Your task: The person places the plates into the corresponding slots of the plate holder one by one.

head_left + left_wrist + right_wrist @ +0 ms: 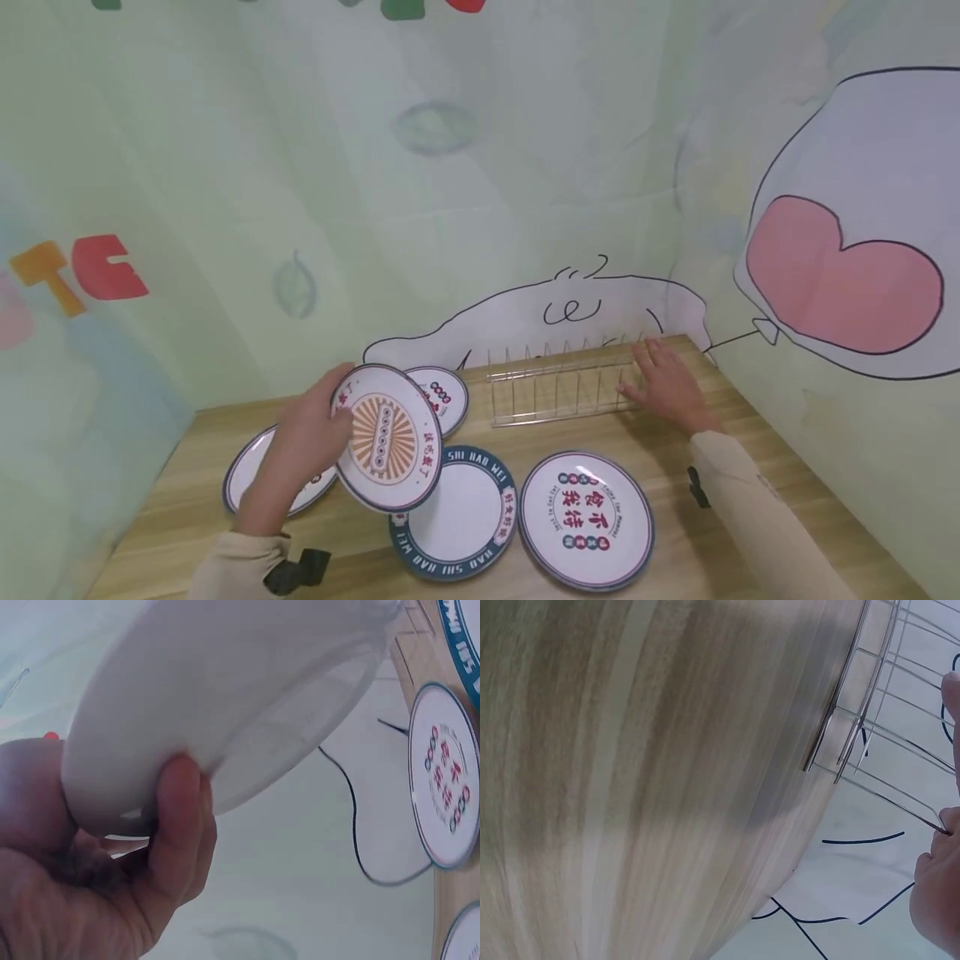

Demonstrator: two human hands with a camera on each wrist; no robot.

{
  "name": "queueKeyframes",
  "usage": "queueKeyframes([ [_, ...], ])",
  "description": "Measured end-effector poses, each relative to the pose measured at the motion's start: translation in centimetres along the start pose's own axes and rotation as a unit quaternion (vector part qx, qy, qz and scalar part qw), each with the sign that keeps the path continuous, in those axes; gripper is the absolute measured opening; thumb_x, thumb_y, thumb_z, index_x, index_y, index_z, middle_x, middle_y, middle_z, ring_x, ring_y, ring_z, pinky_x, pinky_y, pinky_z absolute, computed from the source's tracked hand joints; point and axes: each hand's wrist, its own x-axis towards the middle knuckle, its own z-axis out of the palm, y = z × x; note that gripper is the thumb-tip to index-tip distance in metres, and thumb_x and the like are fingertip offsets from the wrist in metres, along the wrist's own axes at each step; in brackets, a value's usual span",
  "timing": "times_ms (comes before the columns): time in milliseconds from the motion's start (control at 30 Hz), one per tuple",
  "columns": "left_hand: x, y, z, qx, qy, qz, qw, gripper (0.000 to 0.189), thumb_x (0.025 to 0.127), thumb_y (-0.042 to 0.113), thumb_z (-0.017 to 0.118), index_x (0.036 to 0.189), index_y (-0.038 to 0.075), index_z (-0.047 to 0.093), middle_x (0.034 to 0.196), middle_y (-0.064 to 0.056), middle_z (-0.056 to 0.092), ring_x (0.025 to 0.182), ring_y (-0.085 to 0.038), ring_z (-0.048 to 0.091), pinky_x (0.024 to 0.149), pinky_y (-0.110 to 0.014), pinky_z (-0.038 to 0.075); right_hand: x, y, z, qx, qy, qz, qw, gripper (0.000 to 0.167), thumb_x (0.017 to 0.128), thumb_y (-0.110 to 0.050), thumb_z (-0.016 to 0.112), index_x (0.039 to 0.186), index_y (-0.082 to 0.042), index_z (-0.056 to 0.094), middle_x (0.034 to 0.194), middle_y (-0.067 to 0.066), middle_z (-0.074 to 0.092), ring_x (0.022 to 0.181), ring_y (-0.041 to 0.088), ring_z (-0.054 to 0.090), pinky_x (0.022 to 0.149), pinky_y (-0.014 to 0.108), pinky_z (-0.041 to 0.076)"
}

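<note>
Left fingers (182, 825) pinch a sunburst plate (386, 437); my right fingers (659, 358), spread, touch the rack (562, 417) near the worktop's (195, 458) back edge.

**Light wood-grain counter (168, 533), seen from above**

Near the back edge, between one and two o'clock, stands a metal wire rack (577, 392) with thin upright prongs. Close to six o'clock, a teal-rimmed plate (457, 512) lies face up, pale letters round its rim. Just beside it, at four, lies a white plate with red characters (587, 521). At eleven, a dark-edged plate (452, 403) lies partly hidden. At nine, another plate (251, 468) shows only in part.
</note>
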Motion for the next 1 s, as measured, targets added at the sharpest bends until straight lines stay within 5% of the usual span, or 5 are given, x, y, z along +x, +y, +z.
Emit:
queueKeyframes([
  [67,1.0,0.9,0.6,-0.014,0.006,0.004,0.9999,0.065,0.091,0.003,0.04,0.155,0.002,0.029,0.142,-0.036,0.048,0.095,-0.04,0.065,0.065,-0.042,0.055,-0.1,-0.1,0.1,-0.001,0.0,0.002,1.0,0.079,0.095,-0.042,0.063,0.15,0.007,0.034,0.156,0.036,0.025,0.146,0.052,0.025,0.122,0.058,0.021],
  [167,2.4,2.4,1.4,-0.008,0.021,0.021,0.9995,0.064,0.09,0.003,0.04,0.154,0.002,0.031,0.136,-0.036,0.053,0.091,-0.036,0.064,0.072,-0.043,0.054,-0.3,-0.1,0.1,0.001,0.0,0.005,1.0,0.079,0.095,-0.042,0.063,0.15,0.007,0.034,0.157,0.036,0.024,0.146,0.052,0.024,0.122,0.058,0.02],
  [367,5.3,5.1,3.0,-0.019,0.035,0.037,0.9985,0.065,0.091,0.001,0.042,0.154,0.003,0.03,0.117,-0.034,0.063,0.06,-0.026,0.059,0.048,-0.03,0.044,-0.4,-0.1,0.0,0.016,0.001,0.009,0.9998,0.08,0.095,-0.041,0.064,0.151,0.007,0.033,0.158,0.035,0.023,0.147,0.052,0.022,0.122,0.059,0.019],
  [633,8.3,8.0,5.6,-0.001,0.064,0.055,0.9964,0.067,0.089,0.0,0.047,0.154,0.006,0.029,0.08,-0.021,0.065,0.05,-0.022,0.055,0.038,-0.024,0.038,-0.3,0.0,0.4,0.033,0.001,0.012,0.9994,0.082,0.094,-0.043,0.065,0.152,0.004,0.032,0.159,0.033,0.021,0.148,0.051,0.021,0.121,0.06,0.02],
  [1000,10.6,10.3,9.5,0.053,0.13,0.112,0.9837,0.063,0.082,-0.005,0.055,0.143,-0.002,0.039,0.071,-0.018,0.062,0.044,-0.021,0.054,0.033,-0.024,0.04,-1.6,0.5,0.2,0.043,0.007,0.029,0.9986,0.086,0.093,-0.045,0.066,0.152,0.006,0.03,0.16,0.033,0.02,0.149,0.049,0.018,0.122,0.059,0.018],
])
